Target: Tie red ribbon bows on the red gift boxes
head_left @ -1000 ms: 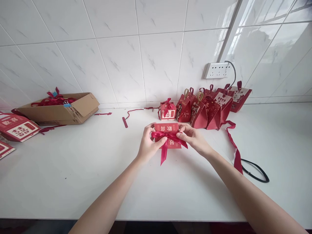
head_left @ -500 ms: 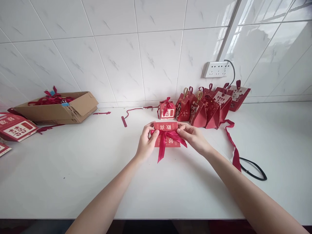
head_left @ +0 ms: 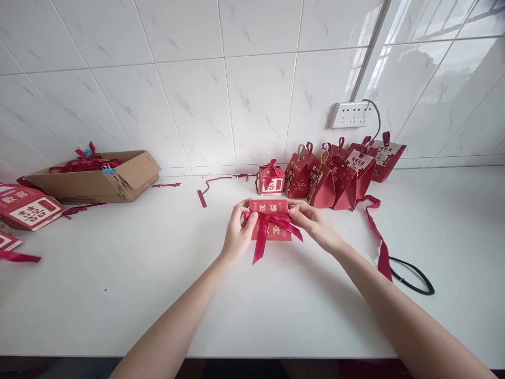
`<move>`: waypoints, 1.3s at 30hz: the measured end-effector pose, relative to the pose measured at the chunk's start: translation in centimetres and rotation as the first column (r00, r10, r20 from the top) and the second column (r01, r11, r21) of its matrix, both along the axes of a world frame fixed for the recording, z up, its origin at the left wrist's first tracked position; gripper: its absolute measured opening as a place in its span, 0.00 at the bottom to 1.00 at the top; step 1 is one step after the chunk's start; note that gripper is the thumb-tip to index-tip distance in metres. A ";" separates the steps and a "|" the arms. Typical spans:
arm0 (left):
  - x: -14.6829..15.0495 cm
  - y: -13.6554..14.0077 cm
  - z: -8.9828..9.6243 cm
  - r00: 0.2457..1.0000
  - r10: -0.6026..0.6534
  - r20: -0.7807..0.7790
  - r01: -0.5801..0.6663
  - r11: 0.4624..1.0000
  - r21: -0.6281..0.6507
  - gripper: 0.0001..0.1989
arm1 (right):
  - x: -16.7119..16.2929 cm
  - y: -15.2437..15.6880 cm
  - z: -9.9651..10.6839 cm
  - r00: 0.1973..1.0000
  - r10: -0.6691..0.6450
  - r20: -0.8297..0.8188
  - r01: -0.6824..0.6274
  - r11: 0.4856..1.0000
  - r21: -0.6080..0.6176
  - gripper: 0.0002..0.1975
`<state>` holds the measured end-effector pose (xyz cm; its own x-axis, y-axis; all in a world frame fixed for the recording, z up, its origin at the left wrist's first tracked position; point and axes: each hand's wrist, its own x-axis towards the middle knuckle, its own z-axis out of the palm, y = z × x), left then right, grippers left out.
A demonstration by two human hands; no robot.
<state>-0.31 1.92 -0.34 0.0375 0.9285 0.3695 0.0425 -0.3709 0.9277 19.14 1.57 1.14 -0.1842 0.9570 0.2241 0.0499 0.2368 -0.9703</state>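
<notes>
A small red gift box (head_left: pixel 272 231) with pale printed characters is held over the white table, in the middle of the view. Around it runs a crimson ribbon (head_left: pixel 259 246), tied in a bow at the front with its tails hanging down. My left hand (head_left: pixel 240 230) grips the box's left side, thumb on the front by the ribbon. On the opposite side my right hand (head_left: pixel 313 221) is closed on the box, its thumb near the bow's edge. The fingers behind the box are partly hidden.
Behind stands a finished-looking red box (head_left: pixel 271 181) with a bow, beside several red gift bags (head_left: pixel 323 181). A cardboard box (head_left: pixel 94 187) of ribbons sits left, near more red boxes (head_left: pixel 33 210). At right lie a loose ribbon (head_left: pixel 374 226) and a black loop (head_left: pixel 412 276).
Both hands keep hold of the gift box, with little movement. The view has shifted slightly, and a ribbon end now shows at the left edge.
</notes>
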 end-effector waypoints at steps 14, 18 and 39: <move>0.4 -1.3 1.4 0.998 0.045 -0.037 -0.051 0.980 -0.191 0.33 | -0.4 -1.6 2.3 0.774 -0.032 0.633 0.054 0.998 -0.015 0.17; 0.7 -1.4 1.5 1.000 0.003 -0.010 -0.005 0.980 -0.199 0.32 | -0.1 -2.7 3.9 0.758 0.030 0.652 0.105 0.980 -0.168 0.14; 1.1 -1.7 1.8 1.000 0.001 0.014 0.002 0.971 -0.239 0.30 | -1.1 -2.9 2.3 0.784 0.596 0.175 -0.437 0.729 -0.527 0.20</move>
